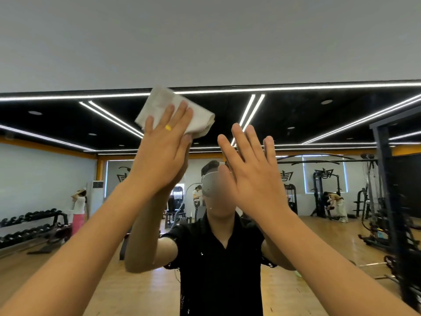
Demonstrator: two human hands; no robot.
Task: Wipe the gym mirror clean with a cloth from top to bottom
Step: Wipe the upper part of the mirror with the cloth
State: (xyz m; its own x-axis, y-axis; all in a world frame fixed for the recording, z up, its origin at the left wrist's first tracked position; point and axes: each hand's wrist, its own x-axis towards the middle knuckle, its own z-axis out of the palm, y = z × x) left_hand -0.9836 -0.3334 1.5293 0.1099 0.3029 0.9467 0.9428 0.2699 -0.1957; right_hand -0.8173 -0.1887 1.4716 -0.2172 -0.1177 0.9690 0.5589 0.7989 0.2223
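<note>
**Cloth pressed flat near the mirror's top edge**

I face a wide gym mirror (319, 119) with both arms raised in front of me. My left hand (163, 153) is spread flat, fingers straight and close together, and pushes a pale folded cloth (159, 102) against the glass. The cloth lies under my fingertips and reaches up and out past them, so most of it shows above the hand. Its upper corner touches the top edge of the mirror, where the plain grey wall (205, 37) begins. A yellow ring (168, 127) sits on one finger of this hand.

My right hand (248, 169) is raised just beside the left, a little lower, well clear of the cloth. It is flat, with straight fingers slightly fanned, palm toward the glass, and has nothing in it. I cannot tell whether it touches the mirror.

The glass reflects me in a black shirt (218, 265), a black ceiling with white light strips, a dumbbell rack (32, 218) at the left, weight machines (325, 190) at the right and a wooden floor.
</note>
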